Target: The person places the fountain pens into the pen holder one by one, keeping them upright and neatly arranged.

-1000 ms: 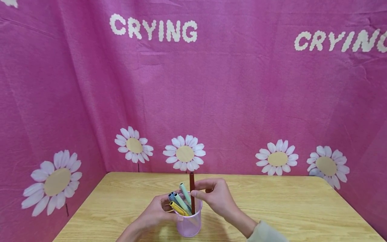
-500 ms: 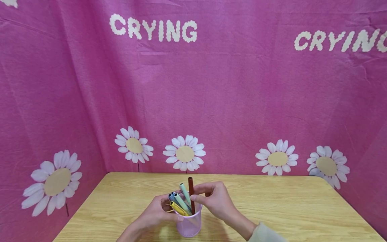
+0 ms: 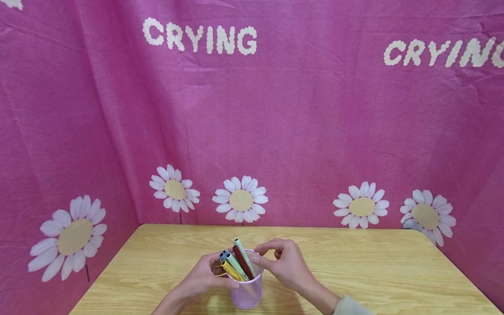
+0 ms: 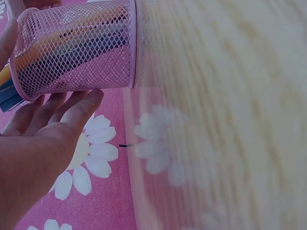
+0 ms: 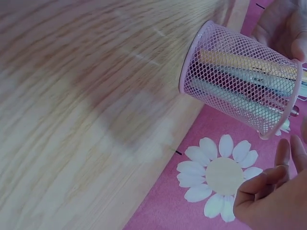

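A pink mesh pen cup (image 3: 246,294) stands upright on the table, full of several pens. My left hand (image 3: 201,273) holds it at the left, thumb on the near side of the rim and fingers round the far side. Inside, a dark red pen (image 3: 242,261) leans left among mint-green pens (image 3: 245,255), a yellow pen (image 3: 231,270) and blue ones (image 3: 223,254). My right hand (image 3: 287,264) is at the cup's right rim, thumb and index finger apart with no pen between them. In the right wrist view the mesh cup (image 5: 240,76) shows the pens through its wall.
The wood-grain table (image 3: 374,271) reaches back to a pink cloth (image 3: 299,131) with printed daisies and white lettering. The cloth also hangs along the left and right sides.
The dark red pen, pinched upright by my right hand before, has gone down into the cup and now leans left. My right fingers have let it go. The left hand has stayed still.
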`<state>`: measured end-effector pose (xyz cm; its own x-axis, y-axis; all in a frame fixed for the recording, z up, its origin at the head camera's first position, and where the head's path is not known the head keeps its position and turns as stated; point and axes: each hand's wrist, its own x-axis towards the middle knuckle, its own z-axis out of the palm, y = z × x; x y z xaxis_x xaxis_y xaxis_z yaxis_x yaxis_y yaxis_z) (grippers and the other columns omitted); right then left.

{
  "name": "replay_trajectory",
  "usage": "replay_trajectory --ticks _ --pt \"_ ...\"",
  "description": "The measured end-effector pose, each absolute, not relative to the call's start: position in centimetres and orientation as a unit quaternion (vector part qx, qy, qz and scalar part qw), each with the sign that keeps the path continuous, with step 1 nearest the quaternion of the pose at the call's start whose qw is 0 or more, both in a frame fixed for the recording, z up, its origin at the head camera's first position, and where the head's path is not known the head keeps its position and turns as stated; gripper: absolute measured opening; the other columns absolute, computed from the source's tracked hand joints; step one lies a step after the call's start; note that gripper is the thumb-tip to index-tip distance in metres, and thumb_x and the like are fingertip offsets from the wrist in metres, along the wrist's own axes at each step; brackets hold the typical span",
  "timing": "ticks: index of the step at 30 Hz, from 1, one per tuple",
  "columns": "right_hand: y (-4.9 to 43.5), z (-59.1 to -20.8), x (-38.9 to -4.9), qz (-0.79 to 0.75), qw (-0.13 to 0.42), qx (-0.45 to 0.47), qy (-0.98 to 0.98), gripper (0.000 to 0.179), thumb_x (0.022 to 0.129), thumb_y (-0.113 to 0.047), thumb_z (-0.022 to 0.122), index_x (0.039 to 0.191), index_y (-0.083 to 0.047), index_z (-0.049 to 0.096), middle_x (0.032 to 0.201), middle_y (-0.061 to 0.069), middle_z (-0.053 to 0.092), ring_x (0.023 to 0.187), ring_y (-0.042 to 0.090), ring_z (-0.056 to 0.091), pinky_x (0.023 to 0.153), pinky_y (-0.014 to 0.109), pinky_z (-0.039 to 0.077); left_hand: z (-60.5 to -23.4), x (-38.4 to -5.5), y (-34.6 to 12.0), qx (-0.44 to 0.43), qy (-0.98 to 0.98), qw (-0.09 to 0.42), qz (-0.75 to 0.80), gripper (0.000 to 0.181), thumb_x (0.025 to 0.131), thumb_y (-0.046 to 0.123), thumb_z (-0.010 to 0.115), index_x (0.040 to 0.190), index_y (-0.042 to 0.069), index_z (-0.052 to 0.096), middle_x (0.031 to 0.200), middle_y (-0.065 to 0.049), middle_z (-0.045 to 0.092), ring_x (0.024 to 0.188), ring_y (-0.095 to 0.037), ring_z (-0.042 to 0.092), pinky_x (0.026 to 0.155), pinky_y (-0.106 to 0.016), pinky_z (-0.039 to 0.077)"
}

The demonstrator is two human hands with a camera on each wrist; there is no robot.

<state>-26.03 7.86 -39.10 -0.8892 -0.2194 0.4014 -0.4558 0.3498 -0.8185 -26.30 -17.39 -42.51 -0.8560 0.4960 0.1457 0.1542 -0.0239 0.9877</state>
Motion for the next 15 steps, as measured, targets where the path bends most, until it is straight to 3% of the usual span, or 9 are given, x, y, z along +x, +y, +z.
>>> replay_trajectory --ticks 5,11,15 --pt "9.2 -39.1 -25.1 0.491 0.115 0.207 -0.838 0.006 0.085 -0.019 0.089 0.088 -0.016 0.085 0.081 -0.011 0.070 0.055 0.003 0.037 0.051 0.020 0.032 -42.6 -26.3 -17.4 0.239 0.691 0.121 0.671 0.063 0.087 -0.002 0.083 0.144 -0.011 0.055 0.131 -0.019 0.068 0.120 -0.032 0.065 0.104 -0.040 0.052" --pt "11.4 -39.2 -24.2 0.450 0.120 0.225 -0.856 0.006 0.086 -0.027 0.087 0.089 -0.023 0.083 0.088 -0.013 0.069 0.066 0.007 0.048 0.057 0.023 0.040 -42.4 -26.2 -17.6 0.232 0.698 0.120 0.667 0.066 0.087 0.002 0.085 0.145 -0.009 0.056 0.132 -0.017 0.069 0.120 -0.029 0.065 0.105 -0.039 0.052" --pt "13.6 -39.3 -24.1 0.423 0.130 0.224 -0.868 0.010 0.086 -0.030 0.087 0.093 -0.026 0.082 0.099 -0.012 0.070 0.079 0.011 0.054 0.064 0.025 0.045 -42.1 -26.2 -18.4 0.241 0.707 0.125 0.653 0.086 0.088 0.007 0.086 0.159 -0.007 0.038 0.146 -0.024 0.058 0.131 -0.036 0.058 0.109 -0.045 0.048"
